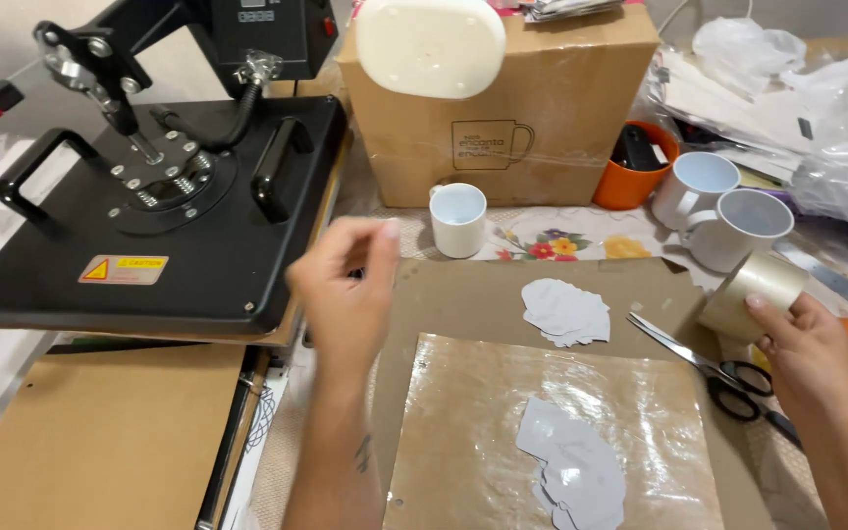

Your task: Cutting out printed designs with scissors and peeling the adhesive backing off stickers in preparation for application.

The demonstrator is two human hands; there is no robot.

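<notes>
Right hand (pixel 805 344) at the counter's right edge, fingers wrapped round a roll of clear tape (pixel 752 294), just beside the scissors (pixel 714 368); left hand (pixel 345 285) raised over the brown card sheet (pixel 463 294), blurred, fingers loosely curled, whether they pinch anything cannot be told. Risk as judged: a loose tape end could catch the paper cut-outs (pixel 573 469) on the glossy film (pixel 640 412) and drag them. Heat press (pixel 159 196) cut off at top
</notes>
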